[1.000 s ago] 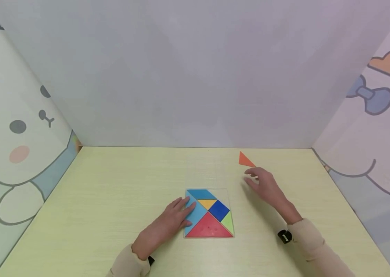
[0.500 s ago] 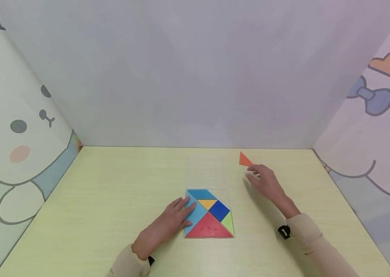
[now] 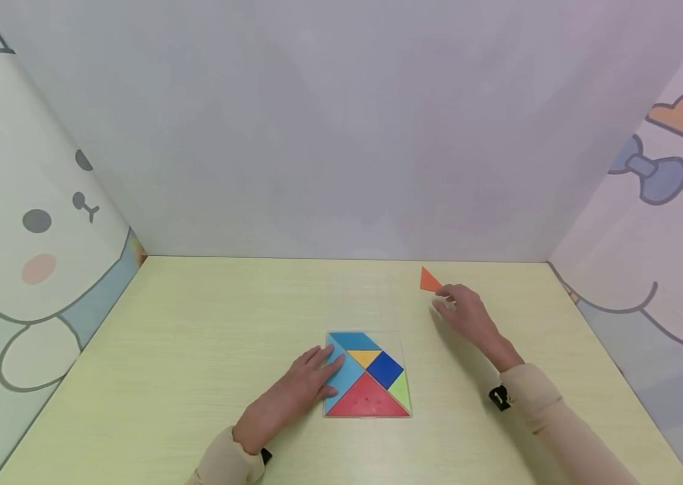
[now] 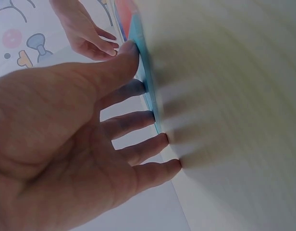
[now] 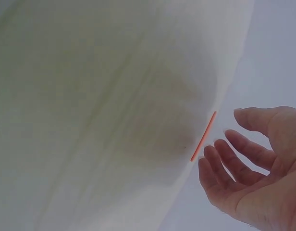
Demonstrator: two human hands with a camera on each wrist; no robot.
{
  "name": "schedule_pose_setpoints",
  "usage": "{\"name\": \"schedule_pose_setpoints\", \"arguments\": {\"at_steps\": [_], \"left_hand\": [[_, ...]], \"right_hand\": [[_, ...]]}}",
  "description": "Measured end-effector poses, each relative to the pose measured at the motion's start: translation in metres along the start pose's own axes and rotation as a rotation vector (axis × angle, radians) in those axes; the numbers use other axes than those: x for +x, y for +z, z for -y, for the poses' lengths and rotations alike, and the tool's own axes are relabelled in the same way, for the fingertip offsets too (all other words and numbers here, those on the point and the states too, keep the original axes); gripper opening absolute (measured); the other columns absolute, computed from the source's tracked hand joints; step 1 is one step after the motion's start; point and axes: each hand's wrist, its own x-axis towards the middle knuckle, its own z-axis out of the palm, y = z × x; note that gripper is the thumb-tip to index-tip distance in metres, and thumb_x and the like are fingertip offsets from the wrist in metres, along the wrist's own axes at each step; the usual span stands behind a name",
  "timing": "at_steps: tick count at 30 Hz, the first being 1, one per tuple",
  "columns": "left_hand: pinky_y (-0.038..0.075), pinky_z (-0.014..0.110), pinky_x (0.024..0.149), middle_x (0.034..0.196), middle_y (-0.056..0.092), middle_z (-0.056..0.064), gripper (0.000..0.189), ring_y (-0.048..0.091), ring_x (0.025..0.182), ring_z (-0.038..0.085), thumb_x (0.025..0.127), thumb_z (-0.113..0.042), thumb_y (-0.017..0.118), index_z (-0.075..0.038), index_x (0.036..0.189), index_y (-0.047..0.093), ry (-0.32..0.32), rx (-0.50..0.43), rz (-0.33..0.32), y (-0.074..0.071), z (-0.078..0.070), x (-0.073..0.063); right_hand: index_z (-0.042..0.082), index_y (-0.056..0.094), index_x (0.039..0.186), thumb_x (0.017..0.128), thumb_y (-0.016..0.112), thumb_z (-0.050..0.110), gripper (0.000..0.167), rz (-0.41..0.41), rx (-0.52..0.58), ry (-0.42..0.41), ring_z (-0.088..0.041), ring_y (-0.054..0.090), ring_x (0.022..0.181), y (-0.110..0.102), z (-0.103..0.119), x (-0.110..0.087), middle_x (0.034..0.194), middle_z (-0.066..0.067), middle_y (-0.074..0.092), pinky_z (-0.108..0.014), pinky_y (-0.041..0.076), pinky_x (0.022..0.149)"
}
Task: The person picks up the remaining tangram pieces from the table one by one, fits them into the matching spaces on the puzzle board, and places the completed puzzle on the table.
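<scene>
A clear square tray [image 3: 393, 339] holds flat tangram pieces: a light blue triangle [image 3: 349, 374], a blue parallelogram [image 3: 353, 341], a yellow triangle [image 3: 364, 357], a dark blue square [image 3: 384, 370], a green triangle [image 3: 400, 391] and a red triangle [image 3: 368, 401]. Its upper right corner shows bare. My left hand [image 3: 296, 387] rests on its left side, fingers spread over the light blue triangle. Farther back lies an orange triangle [image 3: 429, 280]. My right hand [image 3: 467, 318] is at its near right corner, fingers loosely bent; whether a fingertip touches it is unclear.
Behind the tray lies a faint, transparent square sheet or lid [image 3: 361, 296] on the pale wooden table [image 3: 196, 337]. A grey wall [image 3: 341, 135] closes off the back, with cartoon-printed panels [image 3: 638, 236] at both sides.
My right hand has shifted slightly farther back, closer to the orange triangle's corner. The left hand and the tray stay as they were.
</scene>
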Motion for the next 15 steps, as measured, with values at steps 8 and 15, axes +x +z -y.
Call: {"name": "schedule_pose_setpoints", "arguments": {"at_steps": [8, 15], "left_hand": [[0.046, 0.054, 0.108, 0.153, 0.043, 0.025, 0.056, 0.040, 0.140, 0.046, 0.101, -0.020, 0.065, -0.001, 0.151, 0.049, -0.002, 0.002, -0.001, 0.001, 0.000, -0.001], [0.046, 0.054, 0.108, 0.153, 0.044, 0.024, 0.056, 0.041, 0.140, 0.046, 0.101, -0.021, 0.066, -0.001, 0.150, 0.049, 0.006, 0.004, -0.005, 0.000, 0.000, -0.001]], "right_hand": [[-0.013, 0.066, 0.112, 0.097, 0.067, 0.003, 0.022, 0.020, -0.010, 0.014, -0.047, 0.065, 0.101, -0.001, -0.003, 0.008, 0.108, -0.030, 0.067, -0.059, 0.051, 0.090], [-0.013, 0.067, 0.110, 0.096, 0.068, 0.002, 0.020, 0.018, -0.028, 0.005, -0.047, 0.066, 0.099, 0.000, -0.011, 0.016, 0.106, -0.029, 0.069, -0.059, 0.052, 0.090]]}}
